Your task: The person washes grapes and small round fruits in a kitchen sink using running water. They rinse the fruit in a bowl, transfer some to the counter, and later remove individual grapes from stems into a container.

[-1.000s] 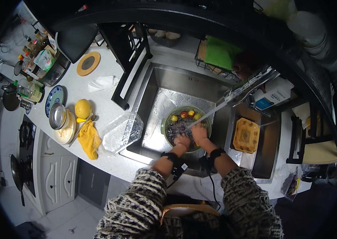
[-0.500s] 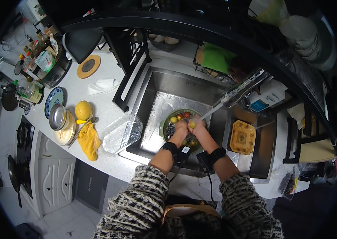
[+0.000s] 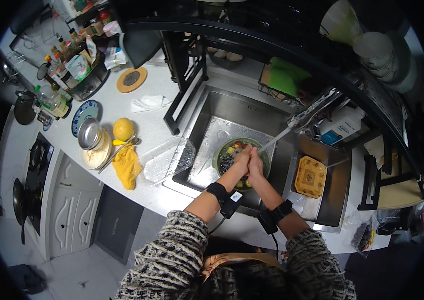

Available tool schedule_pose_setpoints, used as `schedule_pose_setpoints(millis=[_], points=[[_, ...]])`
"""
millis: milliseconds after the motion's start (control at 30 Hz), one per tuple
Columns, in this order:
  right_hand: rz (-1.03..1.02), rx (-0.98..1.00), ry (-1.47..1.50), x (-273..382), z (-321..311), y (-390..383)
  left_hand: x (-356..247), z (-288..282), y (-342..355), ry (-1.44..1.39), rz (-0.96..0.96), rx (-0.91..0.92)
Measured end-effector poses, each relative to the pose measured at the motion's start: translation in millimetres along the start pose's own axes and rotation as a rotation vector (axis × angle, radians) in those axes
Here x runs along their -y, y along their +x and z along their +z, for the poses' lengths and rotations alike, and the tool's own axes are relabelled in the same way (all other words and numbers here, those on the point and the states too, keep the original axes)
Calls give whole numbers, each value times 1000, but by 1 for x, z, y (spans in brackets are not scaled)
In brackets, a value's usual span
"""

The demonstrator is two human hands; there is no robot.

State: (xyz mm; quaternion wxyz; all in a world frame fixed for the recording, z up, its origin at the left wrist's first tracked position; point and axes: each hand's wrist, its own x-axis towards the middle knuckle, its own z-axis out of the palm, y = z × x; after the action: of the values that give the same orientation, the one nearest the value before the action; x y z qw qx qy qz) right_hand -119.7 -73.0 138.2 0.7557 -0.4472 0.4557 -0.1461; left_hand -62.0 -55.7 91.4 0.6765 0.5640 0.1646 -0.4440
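Observation:
Both my hands are together over a green bowl [image 3: 216,161] in the steel sink, under a running stream of water [image 3: 275,139]. My left hand [image 3: 242,158] has its fingers curled against my right hand [image 3: 255,163], which is closed too. Whatever lies between them is hidden. Small round red and yellow-green fruits [image 3: 231,149] sit in water in the bowl, partly covered by my hands. The stream comes from a faucet [image 3: 296,120] at the sink's right side.
A yellow tray [image 3: 310,176] lies in the right sink compartment. Left of the sink are a clear plastic container [image 3: 170,162], a yellow cloth [image 3: 127,167], a yellow round fruit [image 3: 123,129] and stacked bowls [image 3: 91,134]. A black rack [image 3: 188,92] stands at the sink's back left.
The view has shifted, so the counter and sink appear further right. My hands have come closer together; the yellow-green fruit seen at my right hand's fingers is now out of sight.

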Motion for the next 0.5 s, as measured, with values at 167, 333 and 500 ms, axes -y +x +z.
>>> schedule_pose_setpoints(millis=[167,333,500], points=[[65,43,12,8,10,-19,-24,-8,-63,672,203,-354],[-22,-92,-36,10,-9,3,-56,-28,-125,1430,852,-306],[220,-29,-166,-10,-54,26,-109,-102,-154,1401,1141,-495]])
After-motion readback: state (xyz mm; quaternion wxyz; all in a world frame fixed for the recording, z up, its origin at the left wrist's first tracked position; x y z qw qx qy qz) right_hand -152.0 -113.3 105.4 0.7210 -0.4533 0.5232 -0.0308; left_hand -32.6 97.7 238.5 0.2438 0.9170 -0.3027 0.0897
